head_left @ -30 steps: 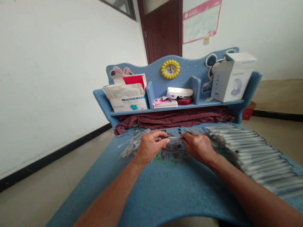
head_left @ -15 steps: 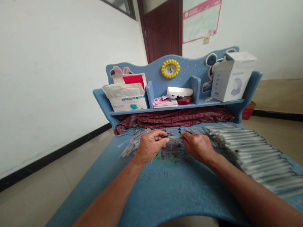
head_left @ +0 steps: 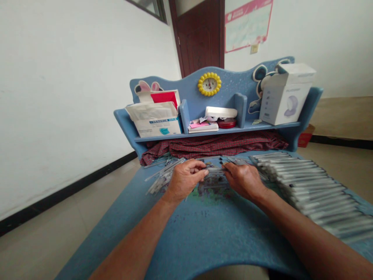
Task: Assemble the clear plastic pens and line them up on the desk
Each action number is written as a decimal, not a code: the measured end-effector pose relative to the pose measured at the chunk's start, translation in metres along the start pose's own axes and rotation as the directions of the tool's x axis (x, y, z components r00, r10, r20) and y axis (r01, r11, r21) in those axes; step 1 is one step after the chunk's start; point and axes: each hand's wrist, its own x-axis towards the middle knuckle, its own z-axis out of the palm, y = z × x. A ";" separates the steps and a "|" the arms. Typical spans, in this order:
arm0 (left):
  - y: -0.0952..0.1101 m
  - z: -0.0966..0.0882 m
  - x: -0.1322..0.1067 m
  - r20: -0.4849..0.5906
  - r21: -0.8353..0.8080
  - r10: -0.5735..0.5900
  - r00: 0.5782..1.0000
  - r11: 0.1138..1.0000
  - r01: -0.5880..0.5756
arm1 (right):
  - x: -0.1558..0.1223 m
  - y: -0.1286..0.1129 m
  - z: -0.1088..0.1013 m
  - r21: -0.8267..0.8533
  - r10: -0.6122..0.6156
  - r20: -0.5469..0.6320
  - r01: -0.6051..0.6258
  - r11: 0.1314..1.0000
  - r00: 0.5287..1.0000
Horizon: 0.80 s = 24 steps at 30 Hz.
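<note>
1. While both bare hands meet below the yellow clock, a thin clear tube spans the gap between them, straight down from the clock and above the blue table.
2. The left hand, below and left of the clock, pinches one end between thumb and fingers.
3. The right hand, below and right of the clock, pinches the other end, its fingers curled; blur hides the exact grip.
4. Loose clear rods lie scattered below and left of the clock, beside the left hand.
5. Stacked pens form a long bank below and well right of the clock.
6. Under the clock's shelf lies a red plaid cloth.
7. A tall white box stands right of the clock.
</note>
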 end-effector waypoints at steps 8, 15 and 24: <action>0.003 0.000 0.000 0.020 0.013 -0.002 1.000 1.000 0.002 | 0.000 0.000 0.000 -0.002 0.000 -0.013 0.000 1.000 1.000; 0.002 0.000 -0.001 0.018 -0.003 -0.001 1.000 1.000 0.001 | 0.000 0.000 -0.001 0.007 0.002 0.005 -0.002 1.000 1.000; 0.003 -0.001 0.001 0.075 -0.142 -0.130 0.989 0.980 0.139 | 0.001 0.000 0.000 0.003 0.006 -0.016 -0.006 1.000 1.000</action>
